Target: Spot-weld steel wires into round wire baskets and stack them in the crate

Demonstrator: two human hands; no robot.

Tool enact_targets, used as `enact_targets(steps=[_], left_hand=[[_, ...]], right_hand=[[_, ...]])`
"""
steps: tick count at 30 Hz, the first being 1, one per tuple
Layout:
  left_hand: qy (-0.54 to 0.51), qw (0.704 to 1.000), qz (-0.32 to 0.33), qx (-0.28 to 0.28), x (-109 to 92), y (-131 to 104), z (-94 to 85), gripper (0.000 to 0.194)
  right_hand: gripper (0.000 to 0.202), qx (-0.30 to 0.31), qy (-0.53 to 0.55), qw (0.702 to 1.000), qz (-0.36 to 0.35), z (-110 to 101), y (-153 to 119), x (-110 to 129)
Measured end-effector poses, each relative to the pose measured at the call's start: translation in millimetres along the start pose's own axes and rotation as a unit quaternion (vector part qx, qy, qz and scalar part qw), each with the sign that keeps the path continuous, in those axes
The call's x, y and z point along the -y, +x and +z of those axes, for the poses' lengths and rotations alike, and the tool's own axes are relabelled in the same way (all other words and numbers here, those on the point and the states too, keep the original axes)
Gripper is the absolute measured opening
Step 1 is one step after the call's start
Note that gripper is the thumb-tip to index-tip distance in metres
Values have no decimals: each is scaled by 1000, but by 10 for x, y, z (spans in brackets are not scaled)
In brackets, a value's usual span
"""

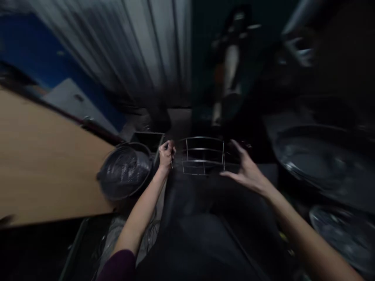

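Observation:
A curved metal wire frame (205, 160) spans the space between my hands, above my dark-clothed lap. At its left end, my left hand (166, 154) has its fingers curled closed; whether they grip the frame's end or something small is too dim to tell. My right hand (244, 168) is spread beside the frame's right end, thumb and fingers apart. The thumb tip is close to the frame's upright wire, and contact is unclear.
A round bucket (125, 169) stands left of my left hand, beside a light wooden board (49, 156). On the right are a large dark basin (316, 160) and a smaller round container (340, 234). Corrugated metal sheeting (125, 43) rises ahead.

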State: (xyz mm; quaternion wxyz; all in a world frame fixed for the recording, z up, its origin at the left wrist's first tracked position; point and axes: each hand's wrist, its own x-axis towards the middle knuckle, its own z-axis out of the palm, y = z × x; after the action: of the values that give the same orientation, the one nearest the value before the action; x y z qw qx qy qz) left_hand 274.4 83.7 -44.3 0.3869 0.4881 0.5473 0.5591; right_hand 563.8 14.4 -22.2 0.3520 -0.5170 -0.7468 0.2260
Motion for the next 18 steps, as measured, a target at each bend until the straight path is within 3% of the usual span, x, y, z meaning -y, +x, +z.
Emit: enact_targets(steps=[3, 6, 8, 11, 13, 14, 15, 16, 18], left_hand=[[42, 990, -4, 131, 346, -208, 421, 62], [113, 947, 82, 289, 578, -379, 543, 75], [182, 914, 111, 345, 639, -484, 576, 89], [252, 894, 122, 351, 602, -582, 628, 69], [272, 890, 141, 337, 529, -570, 666, 56], [282, 886, 157, 334, 487, -541, 683, 53], [292, 878, 174, 337, 446, -503, 699, 52], [301, 869, 191, 342, 408, -460, 714, 52], [315, 853, 223, 351, 348, -380, 735, 51]], right_hand=[[80, 28, -31, 998, 50, 18, -59, -158], [71, 74, -83, 989, 93, 125, -178, -224], [75, 127, -85, 983, 98, 132, -193, -263], [78, 220, -9, 973, 75, -174, -92, -515], [60, 193, -17, 973, 126, -552, -7, -890], [48, 130, -75, 969, 196, -749, 16, -1128], [41, 75, -166, 941, 286, -929, 17, -1381], [38, 74, -243, 897, 362, -1076, -5, -1632], [31, 96, -296, 845, 434, -1247, -106, -2073]])
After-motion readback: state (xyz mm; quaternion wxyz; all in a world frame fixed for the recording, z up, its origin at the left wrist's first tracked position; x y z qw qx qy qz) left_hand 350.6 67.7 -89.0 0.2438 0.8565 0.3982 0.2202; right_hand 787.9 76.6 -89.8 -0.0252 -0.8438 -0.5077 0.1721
